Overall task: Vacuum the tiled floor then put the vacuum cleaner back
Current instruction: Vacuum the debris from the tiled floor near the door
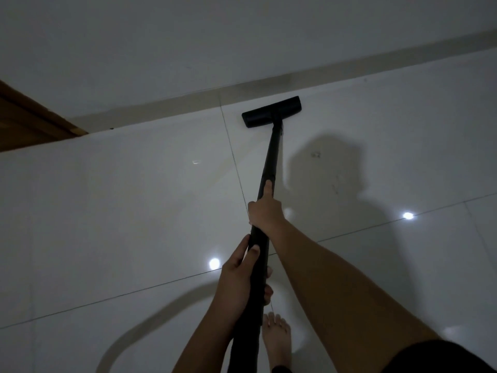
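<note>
A black vacuum wand [271, 157] runs from the bottom of the view up to a flat black floor head [271, 111], which rests on the glossy white tiled floor [121, 211] close to the skirting. My right hand [265, 211] grips the wand higher up, index finger stretched along the tube. My left hand [239, 275] wraps around the wand lower down. The vacuum's body is out of view.
A white wall [188, 36] with a beige skirting strip [161, 106] stands just beyond the floor head. A wooden door frame [29, 119] is at the left. My bare foot [277, 337] stands below the wand. Small debris specks [316, 154] lie right of the wand.
</note>
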Action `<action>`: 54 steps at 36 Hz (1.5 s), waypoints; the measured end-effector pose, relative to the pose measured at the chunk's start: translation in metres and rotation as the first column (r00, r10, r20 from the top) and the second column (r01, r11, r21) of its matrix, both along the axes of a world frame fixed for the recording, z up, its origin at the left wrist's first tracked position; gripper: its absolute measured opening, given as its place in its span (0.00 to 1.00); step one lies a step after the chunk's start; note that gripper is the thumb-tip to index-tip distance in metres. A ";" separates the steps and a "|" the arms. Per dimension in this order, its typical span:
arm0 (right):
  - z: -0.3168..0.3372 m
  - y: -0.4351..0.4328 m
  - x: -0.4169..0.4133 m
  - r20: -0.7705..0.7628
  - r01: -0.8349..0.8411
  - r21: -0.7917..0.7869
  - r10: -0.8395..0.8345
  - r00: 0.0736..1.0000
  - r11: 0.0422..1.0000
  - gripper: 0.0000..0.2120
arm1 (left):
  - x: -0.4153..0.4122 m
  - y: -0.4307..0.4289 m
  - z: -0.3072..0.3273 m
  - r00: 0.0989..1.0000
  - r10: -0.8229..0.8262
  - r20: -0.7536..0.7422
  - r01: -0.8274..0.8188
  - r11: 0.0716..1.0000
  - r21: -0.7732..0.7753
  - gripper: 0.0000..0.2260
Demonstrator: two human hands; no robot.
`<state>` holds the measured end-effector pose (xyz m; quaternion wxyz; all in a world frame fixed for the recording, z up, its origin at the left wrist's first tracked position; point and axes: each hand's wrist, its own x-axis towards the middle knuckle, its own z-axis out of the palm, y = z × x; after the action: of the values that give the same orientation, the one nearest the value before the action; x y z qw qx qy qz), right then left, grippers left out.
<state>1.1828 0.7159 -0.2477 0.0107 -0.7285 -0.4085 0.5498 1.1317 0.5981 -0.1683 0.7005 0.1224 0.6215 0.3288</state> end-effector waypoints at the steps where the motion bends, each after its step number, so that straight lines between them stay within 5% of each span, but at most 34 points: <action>1: 0.001 -0.002 0.004 0.003 0.000 0.006 0.000 1.000 1.000 0.37 | 0.003 -0.001 0.001 1.000 -0.012 -0.008 0.012 1.000 0.002 0.11; 23: -0.007 0.008 0.098 0.119 0.065 0.087 -0.075 0.990 0.994 0.33 | 0.070 0.020 -0.020 0.971 -0.240 0.020 0.238 0.969 0.071 0.14; 28: -0.011 0.021 0.109 -0.032 0.273 0.132 -0.271 0.962 0.953 0.31 | 0.078 0.040 -0.026 0.965 -0.261 0.028 0.258 0.963 0.082 0.14; 43: -0.016 0.067 0.119 -0.056 0.306 0.155 -0.301 0.952 0.939 0.31 | 0.087 0.086 -0.039 0.955 -0.295 -0.028 0.296 0.951 0.093 0.16; 54: 0.004 0.021 0.118 -0.075 0.362 0.107 -0.355 0.932 0.926 0.32 | 0.077 0.047 -0.013 0.932 -0.362 0.000 0.361 0.930 0.066 0.15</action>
<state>1.3008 0.7369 -0.2437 0.1655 -0.7737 -0.3002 0.5328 1.2086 0.6446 -0.1812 0.7484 0.2552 0.5732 0.2149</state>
